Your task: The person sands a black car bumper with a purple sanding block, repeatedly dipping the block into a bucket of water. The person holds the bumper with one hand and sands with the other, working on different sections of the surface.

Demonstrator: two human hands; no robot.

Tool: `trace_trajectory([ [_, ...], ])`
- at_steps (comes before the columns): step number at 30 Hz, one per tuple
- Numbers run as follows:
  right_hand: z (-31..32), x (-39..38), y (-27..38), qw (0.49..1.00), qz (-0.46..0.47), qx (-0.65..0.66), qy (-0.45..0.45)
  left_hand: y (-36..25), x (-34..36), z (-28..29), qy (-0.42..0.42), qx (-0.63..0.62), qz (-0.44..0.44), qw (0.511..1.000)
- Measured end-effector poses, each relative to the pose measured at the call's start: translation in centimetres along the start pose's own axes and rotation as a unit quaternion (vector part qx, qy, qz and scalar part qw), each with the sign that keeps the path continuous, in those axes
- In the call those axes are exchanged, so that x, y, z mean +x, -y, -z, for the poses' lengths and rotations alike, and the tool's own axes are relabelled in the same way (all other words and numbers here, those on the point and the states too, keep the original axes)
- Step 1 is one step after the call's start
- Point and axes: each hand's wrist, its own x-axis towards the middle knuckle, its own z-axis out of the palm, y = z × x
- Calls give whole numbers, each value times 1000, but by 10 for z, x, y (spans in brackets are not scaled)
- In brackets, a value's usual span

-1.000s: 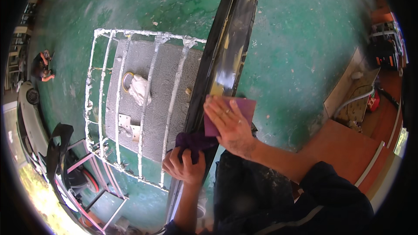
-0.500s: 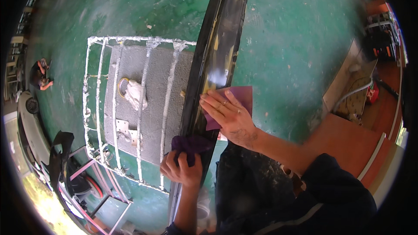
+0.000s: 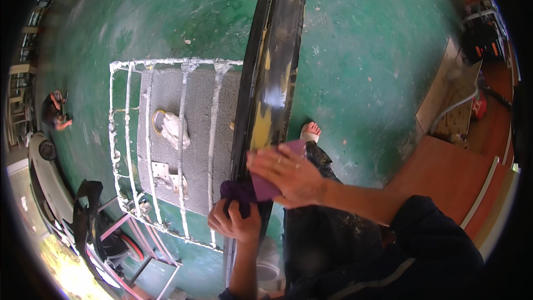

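Note:
A long black panel (image 3: 277,86), patched with yellow filler (image 3: 262,125), runs from the top of the view down between my arms. My right hand (image 3: 290,175) lies flat on a purple sheet of sandpaper (image 3: 265,189), fingers stretched out, pressing it against the panel. Part of the sheet is hidden under that hand. My left hand (image 3: 235,223) is curled around a bunched dark purple cloth (image 3: 237,190) at the panel's left edge, right beside the sandpaper.
Left of the panel stands a white-wrapped rack (image 3: 150,144) over a grey mat (image 3: 197,111) with a white rag (image 3: 175,130). My foot (image 3: 310,131) is right of the panel. A co-worker (image 3: 55,111) crouches far left, near a car (image 3: 53,161). Boards (image 3: 430,178) lie at right.
My right hand and the sandpaper have moved down the panel toward me, close to the cloth, baring more yellow filler. My left hand keeps its hold. My foot has come into view.

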Motion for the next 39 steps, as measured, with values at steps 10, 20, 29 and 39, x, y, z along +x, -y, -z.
trace_trajectory([
  [10,51,90,-105,948,-148,-145,-243,-4,5,-4,-5,14,8,1000],
  [20,-32,-14,-15,995,10,-46,-85,-2,4,2,17,4,-13,1000],
  [29,-52,-6,10,990,-85,-57,-99,0,2,-1,12,20,-4,1000],
  [39,-19,12,14,977,-131,-106,-130,-2,2,-4,11,9,-2,1000],
])
